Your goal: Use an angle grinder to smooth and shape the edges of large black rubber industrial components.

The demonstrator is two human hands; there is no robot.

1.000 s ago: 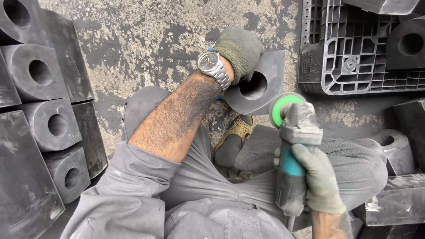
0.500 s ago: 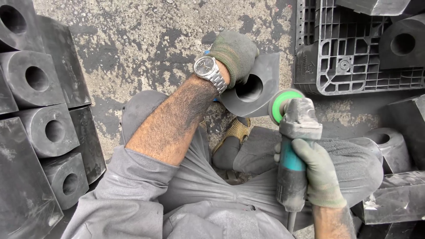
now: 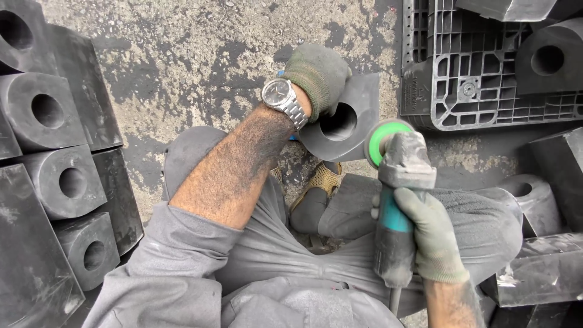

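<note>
Your left hand (image 3: 319,76) clamps the block (image 3: 346,118); your right hand (image 3: 428,234) grips the grinder (image 3: 398,182). Brace firmly and keep the disc (image 3: 381,141) off fingers.

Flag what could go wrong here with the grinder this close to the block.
1. The left hand grips the black holed block right beside the angle grinder's green disc; a slip could catch the glove.
2. The block rests over the knees, so a kick could likely drive the disc into the grey trousers.
3. The right hand alone holds the grinder, giving weaker control.
</note>
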